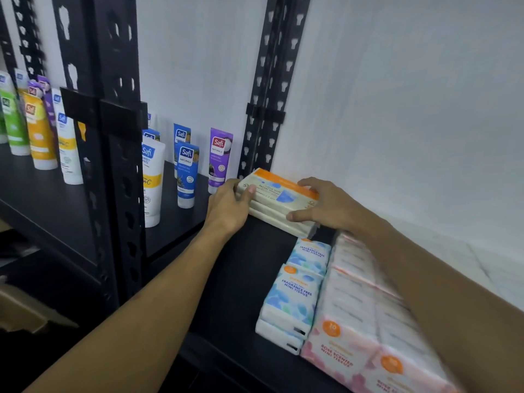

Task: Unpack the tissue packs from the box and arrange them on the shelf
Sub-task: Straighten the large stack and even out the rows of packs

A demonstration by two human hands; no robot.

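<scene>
1. Now the stack of facial tissue packs (pixel 276 201) sits at the back of the dark shelf (pixel 241 268), close to the wall, between both hands.
2. Its long axis runs from near-left to far-right.
3. Left hand (pixel 229 208) clasps the stack's left end; right hand (pixel 320 205) clasps the right end.
4. Both hands are equally near; the blue mini tissue packs (pixel 295 293) and pink rose-scented packs (pixel 365 316) lie nearer the person.

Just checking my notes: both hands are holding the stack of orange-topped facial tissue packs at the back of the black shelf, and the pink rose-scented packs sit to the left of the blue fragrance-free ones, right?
Not quite. The head view shows the pink rose-scented mini tissue packs to the right of the blue fragrance-free mini tissue packs. The rest stands: left hand and right hand hold the orange-topped facial tissue stack on the black shelf.
</scene>
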